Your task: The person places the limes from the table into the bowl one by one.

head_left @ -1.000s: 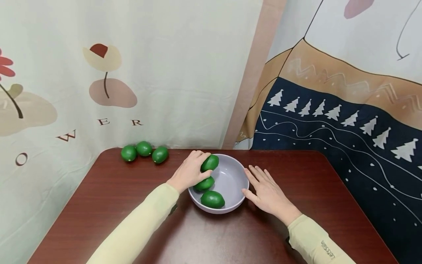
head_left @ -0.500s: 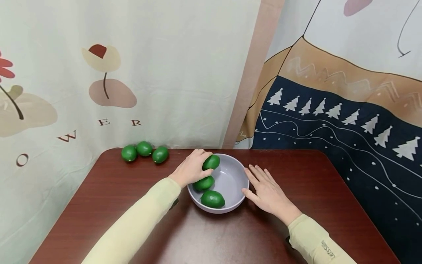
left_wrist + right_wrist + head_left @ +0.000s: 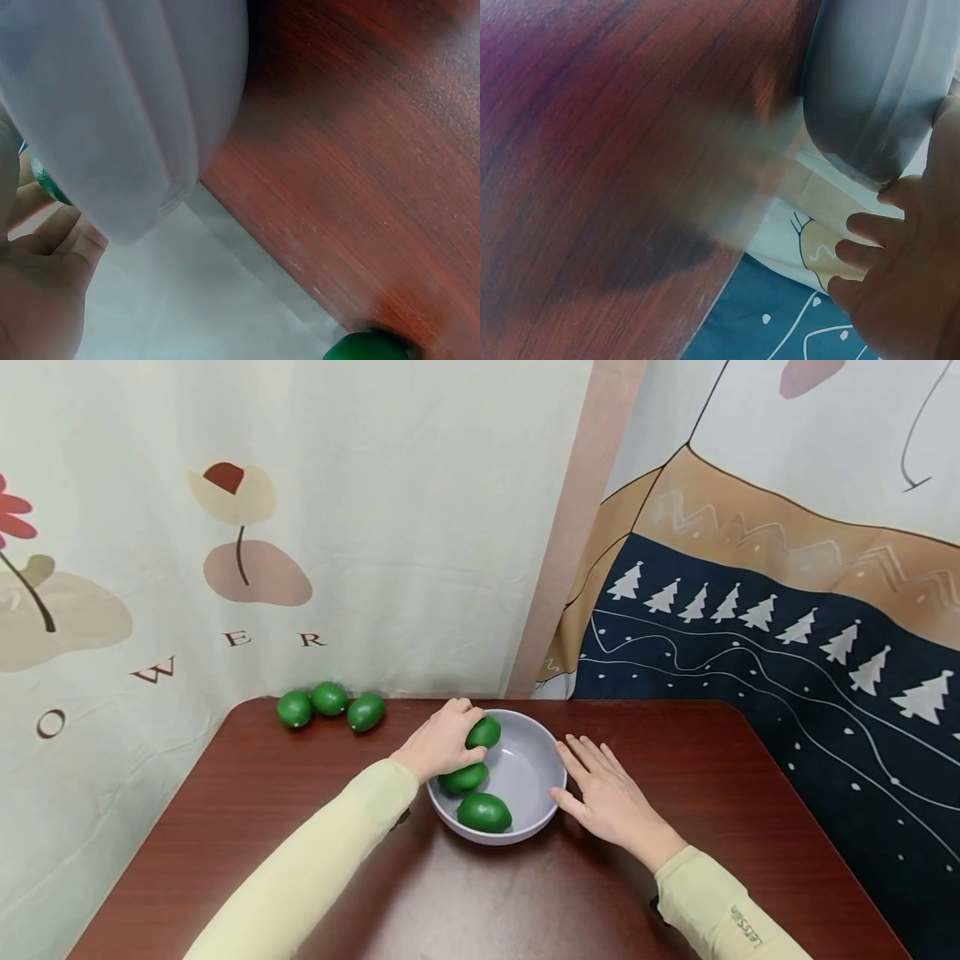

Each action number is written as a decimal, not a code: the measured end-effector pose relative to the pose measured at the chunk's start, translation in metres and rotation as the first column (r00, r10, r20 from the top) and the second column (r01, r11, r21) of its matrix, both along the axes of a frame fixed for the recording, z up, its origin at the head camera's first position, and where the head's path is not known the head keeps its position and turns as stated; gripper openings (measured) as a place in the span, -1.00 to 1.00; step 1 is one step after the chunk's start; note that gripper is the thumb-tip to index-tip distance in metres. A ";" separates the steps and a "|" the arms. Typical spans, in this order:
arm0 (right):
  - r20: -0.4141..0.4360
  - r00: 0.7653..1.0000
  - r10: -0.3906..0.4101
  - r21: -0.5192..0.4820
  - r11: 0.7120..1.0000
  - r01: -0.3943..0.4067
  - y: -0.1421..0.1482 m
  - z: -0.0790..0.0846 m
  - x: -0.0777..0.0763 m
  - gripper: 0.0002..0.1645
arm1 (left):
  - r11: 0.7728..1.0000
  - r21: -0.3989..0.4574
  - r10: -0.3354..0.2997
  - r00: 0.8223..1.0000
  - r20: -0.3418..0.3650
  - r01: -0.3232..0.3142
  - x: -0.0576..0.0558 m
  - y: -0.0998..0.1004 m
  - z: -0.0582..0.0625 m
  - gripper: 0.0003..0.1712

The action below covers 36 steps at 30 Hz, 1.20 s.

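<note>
A pale lilac bowl (image 3: pixel 531 777) sits near the back of the table. My left hand (image 3: pixel 444 742) reaches over its left rim and grips a green lime (image 3: pixel 485 732), thumb in front and fingers behind. Two more limes lie inside the bowl: a second lime (image 3: pixel 462 779) just below that thumb, and a front lime (image 3: pixel 484 812) near the closest rim. On the other side, my right hand (image 3: pixel 609 795) is spread flat-fingered, its thumb and forefinger tips at the bowl's right rim. In the left wrist view, the bowl's wall (image 3: pixel 135 97) hides most of the gripped lime (image 3: pixel 49 184).
Three other limes (image 3: pixel 330 698) lie together at the table's back left corner. The dark red-brown table (image 3: pixel 495 902) ends at a printed curtain (image 3: pixel 405 568) behind; a navy cloth with white trees (image 3: pixel 720 652) hangs at the right.
The left hand has shifted slightly to the right, with the lime in it moving a little further over the bowl. The right hand and the bowl look unchanged.
</note>
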State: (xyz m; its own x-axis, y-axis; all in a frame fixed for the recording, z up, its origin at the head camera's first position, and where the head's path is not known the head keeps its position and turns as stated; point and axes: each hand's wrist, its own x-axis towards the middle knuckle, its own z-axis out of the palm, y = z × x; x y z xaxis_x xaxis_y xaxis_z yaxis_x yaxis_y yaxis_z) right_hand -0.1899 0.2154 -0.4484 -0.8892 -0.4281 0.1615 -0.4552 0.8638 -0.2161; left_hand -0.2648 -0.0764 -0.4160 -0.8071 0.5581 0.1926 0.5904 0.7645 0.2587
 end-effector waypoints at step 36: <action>-0.023 1.000 0.006 0.004 1.000 -0.006 0.000 -0.004 -0.001 -0.09 | 0.986 -0.154 0.067 0.997 0.048 -0.059 0.005 0.018 -0.011 -0.47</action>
State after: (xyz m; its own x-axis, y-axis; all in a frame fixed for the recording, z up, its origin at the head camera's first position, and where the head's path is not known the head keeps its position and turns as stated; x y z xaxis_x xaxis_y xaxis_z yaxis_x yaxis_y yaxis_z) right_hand -0.1906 0.2155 -0.4519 -0.8829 -0.4338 0.1799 -0.4647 0.8621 -0.2019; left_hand -0.2601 -0.0586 -0.4266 -0.8486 0.5251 0.0650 0.5281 0.8329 0.1656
